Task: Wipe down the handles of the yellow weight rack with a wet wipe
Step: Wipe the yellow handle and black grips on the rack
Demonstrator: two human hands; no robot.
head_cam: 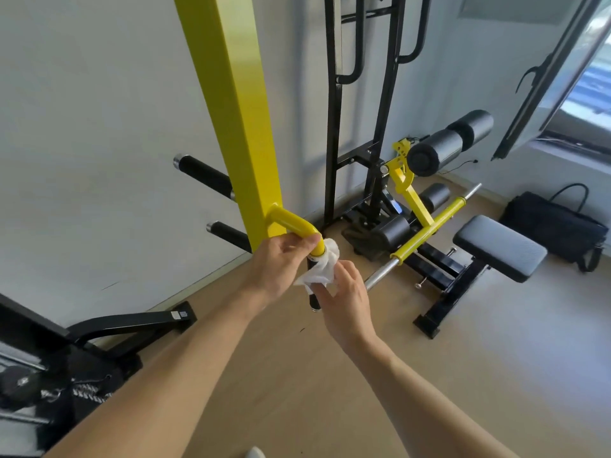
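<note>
Gripping handle (295, 226) with left hand (281, 262), right hand (347, 292) pressing wipe (322, 271)

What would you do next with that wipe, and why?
Probably slide the right hand down: the wet wipe is bunched at the top of the black grip, below the yellow handle held by the left hand.

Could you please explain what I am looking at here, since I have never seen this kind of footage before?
This is one picture from a camera worn on a person's head, looking down at their bare arms in a home gym. The left hand grips the bent yellow handle on the yellow weight rack. The right hand presses a white wet wipe around the handle's black grip. Behind stand a padded bench and a black bag on the wooden floor.
</note>
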